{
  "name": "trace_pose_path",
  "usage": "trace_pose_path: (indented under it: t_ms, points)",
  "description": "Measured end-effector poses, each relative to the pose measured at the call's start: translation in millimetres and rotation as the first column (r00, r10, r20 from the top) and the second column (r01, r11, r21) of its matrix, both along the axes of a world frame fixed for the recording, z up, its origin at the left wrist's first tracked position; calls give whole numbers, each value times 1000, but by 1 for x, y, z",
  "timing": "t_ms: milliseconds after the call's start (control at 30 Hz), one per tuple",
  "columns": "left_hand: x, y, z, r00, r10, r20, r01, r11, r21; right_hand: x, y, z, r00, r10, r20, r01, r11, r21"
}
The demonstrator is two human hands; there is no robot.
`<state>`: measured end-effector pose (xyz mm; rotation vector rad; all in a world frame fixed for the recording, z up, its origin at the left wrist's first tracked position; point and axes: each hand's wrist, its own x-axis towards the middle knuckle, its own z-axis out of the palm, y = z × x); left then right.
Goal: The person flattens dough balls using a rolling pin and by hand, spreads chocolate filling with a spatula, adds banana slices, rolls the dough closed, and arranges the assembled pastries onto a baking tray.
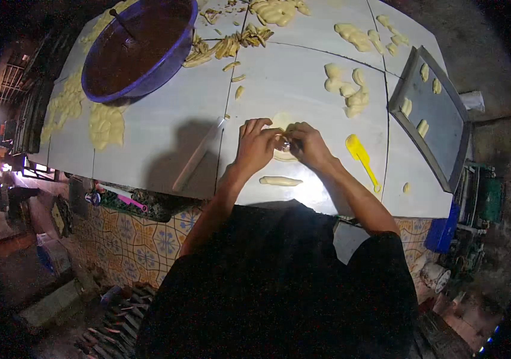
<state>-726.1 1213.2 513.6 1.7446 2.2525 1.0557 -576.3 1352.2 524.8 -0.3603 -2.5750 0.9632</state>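
Note:
A thin, flattened round of pale dough [283, 157] lies on the white tabletop with a dark brown filling [281, 142] at its middle. From the left, the bent fingers of my left hand [255, 146] press at its edge. My right hand [308, 145] closes in on the opposite side, its fingers curled down at the filling. My fingertips nearly meet, and they partly hide the dough between them. Nearer to me rests a small rolled piece of dough [280, 180]. A yellow plastic scoop [360, 154] lies right of my right hand.
A purple basin [177, 57] of brown mixture, with a utensil handle [122, 24] sticking out, stands far left. Banana pieces [229, 46] lie beside it. A long thin tool [196, 157] is left of my hands. Dough lumps [351, 90] and a dark tray [441, 128] with dough pieces are right.

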Motion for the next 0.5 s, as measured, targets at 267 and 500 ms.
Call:
trace_pose_path:
  t_ms: [267,500]
  points:
    - [-10,9,1,1000,-12,-23,12,1000,-23,-13,-6,0,996,-41,-85,40,999,-12]
    - [11,-21,-1,1000,-7,13,7,1000,6,14,-17,-4,997,77,32,-76,997,-9]
